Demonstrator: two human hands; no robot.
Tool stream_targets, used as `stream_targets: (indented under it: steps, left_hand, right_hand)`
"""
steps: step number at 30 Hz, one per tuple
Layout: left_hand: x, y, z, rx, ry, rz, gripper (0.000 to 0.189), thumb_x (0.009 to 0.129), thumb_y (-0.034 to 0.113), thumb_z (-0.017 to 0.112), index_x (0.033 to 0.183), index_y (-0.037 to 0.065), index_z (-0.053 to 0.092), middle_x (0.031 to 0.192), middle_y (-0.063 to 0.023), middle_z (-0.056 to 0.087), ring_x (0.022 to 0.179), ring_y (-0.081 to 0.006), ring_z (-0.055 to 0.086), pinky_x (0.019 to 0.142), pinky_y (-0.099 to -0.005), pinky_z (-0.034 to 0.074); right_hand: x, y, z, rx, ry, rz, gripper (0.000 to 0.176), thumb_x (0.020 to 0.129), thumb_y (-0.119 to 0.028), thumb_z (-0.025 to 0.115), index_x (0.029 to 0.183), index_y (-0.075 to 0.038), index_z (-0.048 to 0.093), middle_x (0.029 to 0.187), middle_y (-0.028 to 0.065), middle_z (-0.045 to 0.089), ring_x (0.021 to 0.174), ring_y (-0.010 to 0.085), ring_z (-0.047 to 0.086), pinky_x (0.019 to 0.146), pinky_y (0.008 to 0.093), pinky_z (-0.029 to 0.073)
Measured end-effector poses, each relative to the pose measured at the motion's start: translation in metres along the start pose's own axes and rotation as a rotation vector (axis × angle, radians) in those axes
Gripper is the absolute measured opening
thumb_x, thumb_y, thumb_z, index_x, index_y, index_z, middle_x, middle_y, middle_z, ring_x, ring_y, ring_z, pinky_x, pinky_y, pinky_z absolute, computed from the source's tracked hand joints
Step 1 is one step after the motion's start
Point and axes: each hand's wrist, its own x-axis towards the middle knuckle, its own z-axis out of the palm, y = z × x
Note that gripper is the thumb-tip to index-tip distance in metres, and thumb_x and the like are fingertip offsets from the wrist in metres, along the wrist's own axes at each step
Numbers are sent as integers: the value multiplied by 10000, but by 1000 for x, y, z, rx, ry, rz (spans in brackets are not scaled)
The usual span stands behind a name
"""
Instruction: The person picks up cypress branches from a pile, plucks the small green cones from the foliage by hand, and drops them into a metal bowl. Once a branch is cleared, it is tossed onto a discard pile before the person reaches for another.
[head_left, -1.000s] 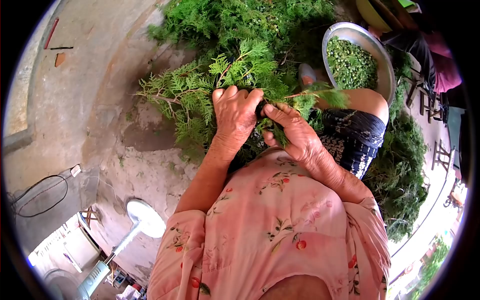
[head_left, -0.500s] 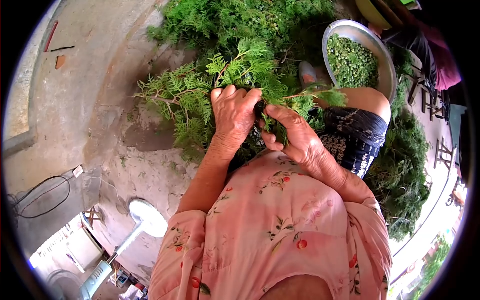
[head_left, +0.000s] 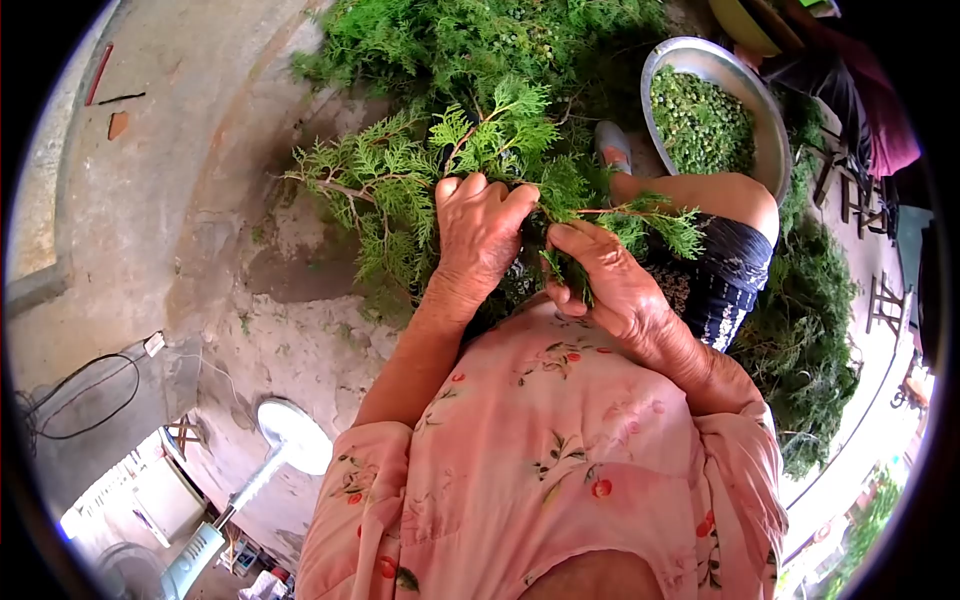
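Observation:
My left hand point(head_left: 482, 232) is closed around a leafy conifer branch point(head_left: 390, 182), whose flat green sprays fan out above and to the left of my knuckles. Close on its right, my right hand point(head_left: 612, 275) has its thumb and fingers drawn together on a small green sprig point(head_left: 568, 268). A thin reddish twig point(head_left: 625, 211) with feathery leaves sticks out to the right above my right hand. The palm sides of both hands are hidden.
A metal basin point(head_left: 772, 165) holding small green pieces stands beyond my bent leg. Cut greenery point(head_left: 490, 45) is heaped ahead, with another pile point(head_left: 800, 350) at the right. A fan point(head_left: 295, 437) stands at lower left, near a coiled cable point(head_left: 85, 395).
Both hands and the branch have shifted slightly to the right. The gap between the hands looks a little wider, and the twig's leafy tip hangs lower.

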Motion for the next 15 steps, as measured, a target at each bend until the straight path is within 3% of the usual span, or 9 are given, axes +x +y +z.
stream_targets:
  steps: [4, 9, 11, 15]
  left_hand:
    - [-1, 2, 2, -25, -39, 10, 169, 656, 49, 587, 760, 178, 555, 555, 27, 461, 617, -170, 458, 630, -337, 292]
    - [-2, 4, 5, -40, -47, 26, 171, 657, 50, 585, 770, 174, 553, 550, 24, 452, 615, -172, 453, 625, -340, 292]
    - [-3, 3, 7, -36, -34, 67, 241, 647, 23, 594, 822, 188, 577, 544, 36, 428, 592, -153, 450, 620, -313, 293]
    - [-2, 7, 8, -57, -46, 76, 259, 639, 12, 592, 830, 187, 576, 555, 36, 433, 599, -156, 448, 622, -314, 291]
  right_hand:
    - [-1, 0, -8, 34, -71, 12, 209, 853, -241, 548, 892, -61, 449, 713, 69, 488, 458, 129, 435, 363, 219, 277]
    - [-7, 1, -7, 62, 2, 23, 208, 857, -248, 541, 869, -60, 454, 703, 72, 488, 456, 129, 435, 354, 220, 271]
    - [-10, 0, -9, 62, -26, 9, 206, 859, -251, 537, 863, -61, 458, 699, 70, 488, 456, 129, 436, 354, 221, 273]
    - [-13, -1, -11, -104, 21, -12, 185, 861, -226, 511, 883, -44, 484, 646, 37, 473, 453, 124, 447, 381, 235, 305]
